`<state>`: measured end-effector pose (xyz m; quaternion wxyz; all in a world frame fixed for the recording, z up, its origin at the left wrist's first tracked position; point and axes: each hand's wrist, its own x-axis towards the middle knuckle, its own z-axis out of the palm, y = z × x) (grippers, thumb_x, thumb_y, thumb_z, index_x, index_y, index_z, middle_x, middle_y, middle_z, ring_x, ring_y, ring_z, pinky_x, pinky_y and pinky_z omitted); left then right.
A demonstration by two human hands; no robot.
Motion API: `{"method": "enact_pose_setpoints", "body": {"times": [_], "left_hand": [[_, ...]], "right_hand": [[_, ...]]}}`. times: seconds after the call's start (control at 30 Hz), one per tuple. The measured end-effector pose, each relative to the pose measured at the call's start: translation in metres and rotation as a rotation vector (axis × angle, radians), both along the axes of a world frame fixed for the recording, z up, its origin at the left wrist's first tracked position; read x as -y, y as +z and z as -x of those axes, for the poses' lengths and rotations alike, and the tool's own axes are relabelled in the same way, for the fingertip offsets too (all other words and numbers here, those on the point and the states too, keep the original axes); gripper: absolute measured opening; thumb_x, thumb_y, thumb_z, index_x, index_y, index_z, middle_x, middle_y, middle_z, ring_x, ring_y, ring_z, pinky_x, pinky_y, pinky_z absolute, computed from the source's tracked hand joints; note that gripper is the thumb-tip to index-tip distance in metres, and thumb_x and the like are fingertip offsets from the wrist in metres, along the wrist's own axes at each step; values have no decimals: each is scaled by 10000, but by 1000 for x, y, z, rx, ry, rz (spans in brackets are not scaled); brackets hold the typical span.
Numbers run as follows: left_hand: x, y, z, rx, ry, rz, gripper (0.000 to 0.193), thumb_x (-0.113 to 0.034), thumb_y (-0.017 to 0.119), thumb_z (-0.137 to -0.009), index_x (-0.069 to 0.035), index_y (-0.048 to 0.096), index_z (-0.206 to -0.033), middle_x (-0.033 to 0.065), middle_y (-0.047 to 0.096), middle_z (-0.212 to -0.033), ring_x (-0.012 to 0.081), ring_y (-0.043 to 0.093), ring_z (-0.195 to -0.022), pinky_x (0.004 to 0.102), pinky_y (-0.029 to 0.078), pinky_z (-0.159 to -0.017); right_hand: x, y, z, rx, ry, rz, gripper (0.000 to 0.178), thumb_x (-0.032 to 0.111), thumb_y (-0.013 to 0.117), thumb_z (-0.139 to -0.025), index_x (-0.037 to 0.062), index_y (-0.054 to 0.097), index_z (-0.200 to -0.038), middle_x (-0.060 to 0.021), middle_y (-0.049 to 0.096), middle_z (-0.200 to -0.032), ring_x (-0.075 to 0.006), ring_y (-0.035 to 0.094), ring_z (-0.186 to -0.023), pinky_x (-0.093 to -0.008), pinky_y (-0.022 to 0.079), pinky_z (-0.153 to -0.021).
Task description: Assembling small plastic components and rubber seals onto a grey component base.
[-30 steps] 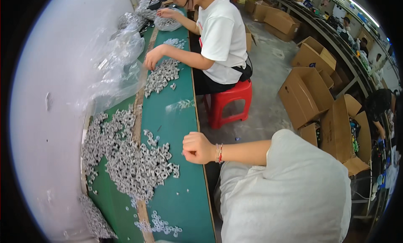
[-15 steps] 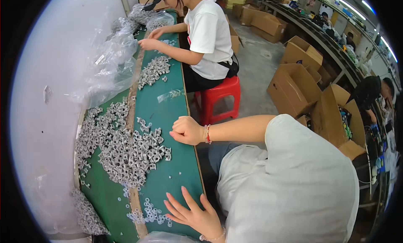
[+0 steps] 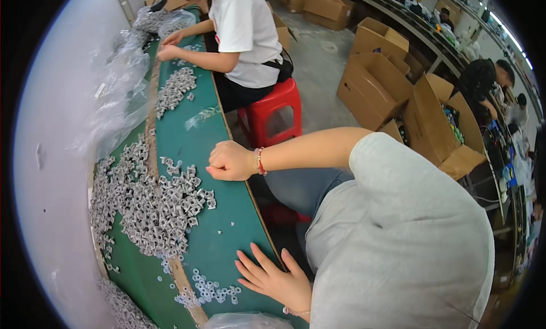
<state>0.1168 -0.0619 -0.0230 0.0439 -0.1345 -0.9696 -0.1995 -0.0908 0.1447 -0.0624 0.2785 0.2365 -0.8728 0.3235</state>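
My right hand [image 3: 232, 160] is closed in a fist, back up, at the front edge of the green tabletop; whatever its curled fingers hold is hidden. Left of it lies a big heap of small grey metal parts [image 3: 162, 212]. Nearer the bottom, my left hand [image 3: 278, 280] is spread open, palm down, over the table edge, holding nothing. Beside its fingertips is a scatter of pale translucent rings [image 3: 213, 289], apart from the hand. A tiny loose piece [image 3: 220, 232] lies between the heap and my left hand.
Clear plastic bags [image 3: 116, 96] line the wall side; another plastic bag [image 3: 247, 321] lies below my left hand. Farther up, a co-worker [image 3: 242, 30] sits on a red stool [image 3: 273, 110] beside a smaller heap [image 3: 175, 90]. Open cardboard boxes [image 3: 375, 90] stand on the floor at right.
The view has shifted, so the table scene sits farther left. My left hand has drawn slightly toward the table edge, away from the rings, still spread. My right hand stays a fist.
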Motion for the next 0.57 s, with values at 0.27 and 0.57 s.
{"method": "enact_pose_setpoints", "body": {"times": [0.27, 0.57], "left_hand": [[-13, -1, 8, -100, -7, 199, 606, -413, 507, -892, -83, 364, -1380, 191, 246, -1464, 400, 253, -1330, 581, 143, -1071], [-9, -39, 12, -304, -31, 371, 711, -550, 542, -847, -138, 363, -1399, 194, 285, -1450, 394, 297, -1316, 637, 237, -1006]], "right_hand": [[-5, -9, -2, -153, -143, 91, 358, 200, 564, -745, 72, 411, -447, -90, 459, -484, -294, 488, -502, -397, 356, -506], [18, -23, 14, -256, -112, 342, 298, 198, 557, -653, 79, 449, -402, -101, 455, -445, -305, 474, -455, -400, 359, -465]]}}
